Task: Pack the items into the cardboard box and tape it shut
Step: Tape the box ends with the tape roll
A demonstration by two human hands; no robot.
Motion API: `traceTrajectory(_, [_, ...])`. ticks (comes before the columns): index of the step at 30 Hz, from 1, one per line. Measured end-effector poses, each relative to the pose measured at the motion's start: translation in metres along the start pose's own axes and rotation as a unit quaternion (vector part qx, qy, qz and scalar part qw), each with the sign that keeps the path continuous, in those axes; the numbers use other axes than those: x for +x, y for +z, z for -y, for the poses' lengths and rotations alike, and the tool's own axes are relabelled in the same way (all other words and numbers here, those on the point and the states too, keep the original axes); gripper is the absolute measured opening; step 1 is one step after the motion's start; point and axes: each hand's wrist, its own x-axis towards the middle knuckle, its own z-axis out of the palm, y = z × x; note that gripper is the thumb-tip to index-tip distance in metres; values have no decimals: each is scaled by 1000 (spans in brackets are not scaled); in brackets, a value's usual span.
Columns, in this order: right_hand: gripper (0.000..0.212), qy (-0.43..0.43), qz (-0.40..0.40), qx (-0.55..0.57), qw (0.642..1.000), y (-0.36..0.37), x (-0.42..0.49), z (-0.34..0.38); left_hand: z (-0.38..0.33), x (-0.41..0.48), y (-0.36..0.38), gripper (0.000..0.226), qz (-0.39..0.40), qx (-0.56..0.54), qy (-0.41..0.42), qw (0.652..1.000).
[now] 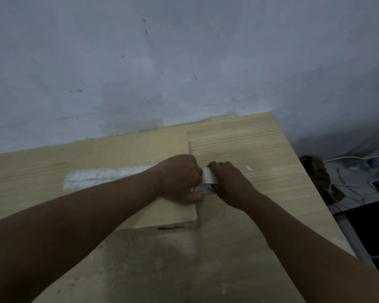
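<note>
The cardboard box [118,149] sat closed on the bench [249,145], nothing of its contents showing, so packing looked finished. A strip of clear tape [109,174] already ran along the top seam, reaching from well left of the grips up to the left hand [179,178]. What seemed left was parting the strip from the roll and pressing its end down (perhaps over the box's edge). The right hand [230,182] grasped the tape roll [209,177], fingers wrapped over it, just off the box's right edge. The left grip, touching the roll, was curled with its thumb on the box top; whether it pinched the tape, I could not tell.
</note>
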Motion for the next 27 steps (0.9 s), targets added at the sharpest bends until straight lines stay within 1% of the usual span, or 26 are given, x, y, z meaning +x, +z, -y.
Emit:
traceTrajectory(3, [41,11,0,38,999,1,1,3,-1,2,-1,52,22,-4,-20,1000])
traceTrajectory(6, [42,29,1,47,998,3,-1,6,-5,-1,2,48,6,-15,-34,999])
traceTrajectory(9, [44,54,17,-17,998,5,-4,9,-9,-3,2,55,-5,-29,-46,999])
traceTrajectory(13, [50,46,22,-69,996,0,3,12,-12,0,-3,61,32,-13,-72,997])
traceTrajectory(17, [48,53,88,-99,990,7,-3,8,-14,0,3,61,40,-6,-96,995])
traceTrajectory(19, [46,55,80,-109,989,16,-3,10,-14,1,3,63,48,1,-99,994])
traceTrajectory(21, [48,53,68,-131,988,22,3,12,-15,4,1,59,80,0,-95,992])
traceTrajectory(24, [50,40,56,-157,985,23,9,11,-21,11,1,55,102,17,-101,989])
traceTrajectory(27, [49,20,51,-142,988,25,10,11,-23,17,3,53,119,28,-110,986])
